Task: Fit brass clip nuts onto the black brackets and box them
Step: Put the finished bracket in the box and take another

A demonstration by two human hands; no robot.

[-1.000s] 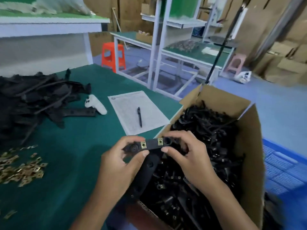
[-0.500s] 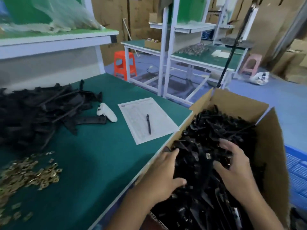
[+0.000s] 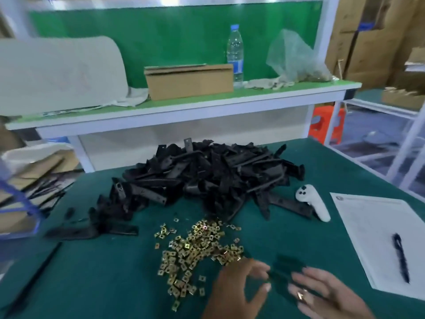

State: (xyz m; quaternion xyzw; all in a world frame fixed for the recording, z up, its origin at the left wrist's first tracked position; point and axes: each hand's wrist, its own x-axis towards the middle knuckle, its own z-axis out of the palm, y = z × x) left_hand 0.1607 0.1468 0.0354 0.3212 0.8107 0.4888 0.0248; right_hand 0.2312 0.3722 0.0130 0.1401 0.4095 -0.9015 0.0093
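— Where are your hands?
— Nearest you: your left hand and right hand meet at a blurred black bracket; whether either grips it, I cannot tell.
— Next?
— Probably fitting: pick a nut from the brass pile just beyond. Bare brackets are heaped farther back.

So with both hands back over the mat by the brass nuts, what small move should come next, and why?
Probably pinch one nut from the near edge of the brass clip nuts with the left hand. That hand hovers right beside the scatter, and a blurred dark piece, likely a bracket, sits between it and the right hand. Whether either hand grips it is unclear.
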